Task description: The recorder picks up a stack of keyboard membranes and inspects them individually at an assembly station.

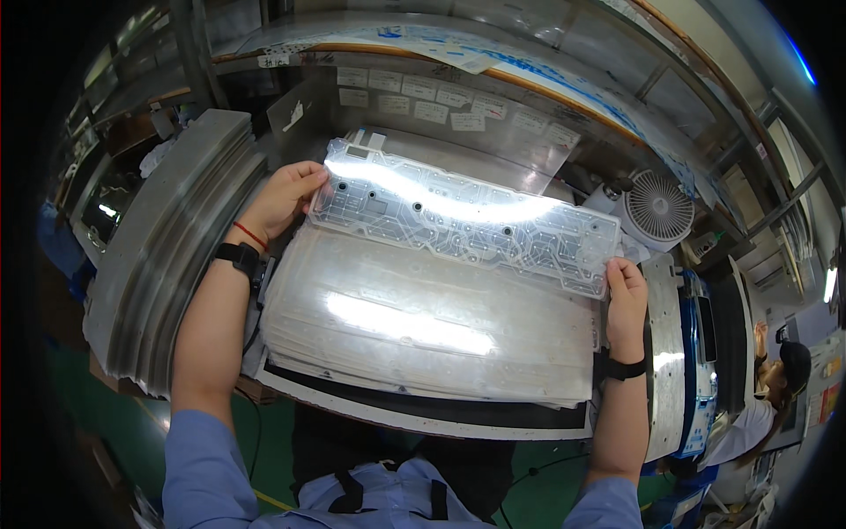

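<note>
A clear keyboard membrane sheet point(458, 219) with pale printed circuit lines and a few dark round spots is stretched between my two hands. My left hand point(284, 198) pinches its left end between thumb and fingers. At the lower right corner, my right hand point(626, 304) grips the sheet the same way. Glare runs across the sheet's upper part. It is held above a thick stack of clear plastic sheets point(423, 317), which lies in front of me and shows a bright reflection. Part of that stack is hidden behind the membrane.
Tall stacked grey plates point(163, 256) stand at the left. A small white fan point(658, 207) sits at the back right, below an overhead shelf point(441, 55). Paper labels point(430, 112) line the rear panel. Farther right are a metal plate point(663, 361) and another person point(749, 414).
</note>
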Available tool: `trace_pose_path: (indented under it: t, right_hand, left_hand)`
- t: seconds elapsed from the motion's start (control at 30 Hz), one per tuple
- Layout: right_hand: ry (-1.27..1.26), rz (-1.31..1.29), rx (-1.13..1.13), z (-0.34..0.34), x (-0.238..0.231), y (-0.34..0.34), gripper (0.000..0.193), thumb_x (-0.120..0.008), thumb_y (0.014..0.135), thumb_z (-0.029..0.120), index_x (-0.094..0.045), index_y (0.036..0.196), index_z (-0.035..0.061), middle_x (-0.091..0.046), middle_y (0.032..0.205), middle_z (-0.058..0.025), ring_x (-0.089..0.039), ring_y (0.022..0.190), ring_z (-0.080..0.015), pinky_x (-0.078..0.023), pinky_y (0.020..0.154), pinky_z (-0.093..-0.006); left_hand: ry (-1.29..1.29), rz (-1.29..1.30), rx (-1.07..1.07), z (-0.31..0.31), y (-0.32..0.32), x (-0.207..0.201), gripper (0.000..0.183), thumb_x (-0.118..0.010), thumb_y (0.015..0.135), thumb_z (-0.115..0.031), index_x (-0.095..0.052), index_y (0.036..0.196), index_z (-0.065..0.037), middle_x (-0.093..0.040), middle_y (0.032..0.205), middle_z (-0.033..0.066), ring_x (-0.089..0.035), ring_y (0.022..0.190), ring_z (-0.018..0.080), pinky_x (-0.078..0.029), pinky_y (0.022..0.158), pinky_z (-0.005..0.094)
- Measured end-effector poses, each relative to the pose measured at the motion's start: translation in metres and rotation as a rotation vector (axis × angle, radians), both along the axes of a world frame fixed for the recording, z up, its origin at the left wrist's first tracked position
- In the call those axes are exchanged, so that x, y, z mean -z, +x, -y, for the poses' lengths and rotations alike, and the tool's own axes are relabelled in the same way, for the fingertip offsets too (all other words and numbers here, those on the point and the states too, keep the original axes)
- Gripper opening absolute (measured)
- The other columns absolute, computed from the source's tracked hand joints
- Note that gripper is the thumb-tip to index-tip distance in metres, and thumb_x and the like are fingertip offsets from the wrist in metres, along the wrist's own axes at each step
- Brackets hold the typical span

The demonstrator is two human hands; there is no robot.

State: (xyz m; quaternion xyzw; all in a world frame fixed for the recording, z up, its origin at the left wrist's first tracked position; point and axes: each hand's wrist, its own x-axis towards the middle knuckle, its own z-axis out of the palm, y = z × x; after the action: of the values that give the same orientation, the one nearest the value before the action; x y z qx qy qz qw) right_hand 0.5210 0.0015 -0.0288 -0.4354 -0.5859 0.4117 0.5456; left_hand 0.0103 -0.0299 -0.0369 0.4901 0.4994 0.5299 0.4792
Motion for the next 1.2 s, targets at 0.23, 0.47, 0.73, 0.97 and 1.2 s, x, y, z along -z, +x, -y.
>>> trace_pose_path:
  t: [0.23, 0.47, 0.73, 0.97, 1.2]
  right_hand:
    - [0.002, -0.017, -0.012, 0.0, 0.0, 0.001, 0.015, -0.055, 0.095, 0.013, -0.061, 0.093, -0.0003, -0.058, 0.077, 0.002, -0.049, 0.069, -0.0041, -0.039, 0.065, -0.0186]
    - [0.013, -0.014, -0.019, -0.001, 0.0, 0.005, 0.017, -0.054, 0.096, 0.014, -0.061, 0.091, 0.0004, -0.057, 0.074, 0.0033, -0.045, 0.063, -0.0026, -0.036, 0.059, -0.0174]
    - [0.014, 0.007, 0.012, 0.0, -0.003, 0.003, 0.019, -0.054, 0.097, 0.018, -0.061, 0.093, 0.0006, -0.052, 0.067, 0.005, -0.04, 0.055, -0.002, -0.031, 0.051, -0.018]
    - [0.128, -0.056, 0.037, 0.0, 0.0, 0.004, 0.019, -0.055, 0.096, 0.018, -0.058, 0.099, -0.0004, -0.063, 0.078, -0.0025, -0.055, 0.069, -0.0066, -0.042, 0.066, -0.018]
    - [0.058, -0.011, -0.039, 0.002, -0.003, 0.002, 0.033, -0.056, 0.091, 0.001, -0.049, 0.123, -0.0034, -0.065, 0.09, -0.0064, -0.058, 0.079, -0.0079, -0.043, 0.073, -0.0185]
  left_hand:
    - [0.03, 0.011, 0.019, 0.0, -0.001, 0.002, 0.016, -0.053, 0.096, -0.019, -0.061, 0.089, -0.007, -0.058, 0.072, -0.0048, -0.046, 0.059, 0.0023, -0.037, 0.054, 0.0171]
    - [0.029, 0.012, 0.041, -0.002, -0.006, 0.003, 0.016, -0.053, 0.096, -0.021, -0.06, 0.091, -0.007, -0.056, 0.073, -0.0047, -0.049, 0.062, 0.0036, -0.04, 0.059, 0.018]
    - [0.045, 0.032, 0.02, -0.001, -0.005, 0.002, 0.016, -0.055, 0.096, -0.023, -0.06, 0.094, -0.008, -0.048, 0.061, -0.0083, -0.041, 0.053, 0.0011, -0.033, 0.05, 0.0173]
    - [0.098, 0.209, -0.039, 0.005, 0.008, -0.009, 0.017, -0.051, 0.098, -0.024, -0.058, 0.099, -0.008, -0.064, 0.076, 0.0019, -0.055, 0.061, 0.0066, -0.041, 0.053, 0.0186]
    - [0.098, 0.132, 0.056, 0.005, 0.007, -0.007, 0.028, -0.051, 0.096, -0.016, -0.051, 0.121, -0.003, -0.065, 0.101, 0.0084, -0.063, 0.085, 0.0114, -0.052, 0.076, 0.0253]
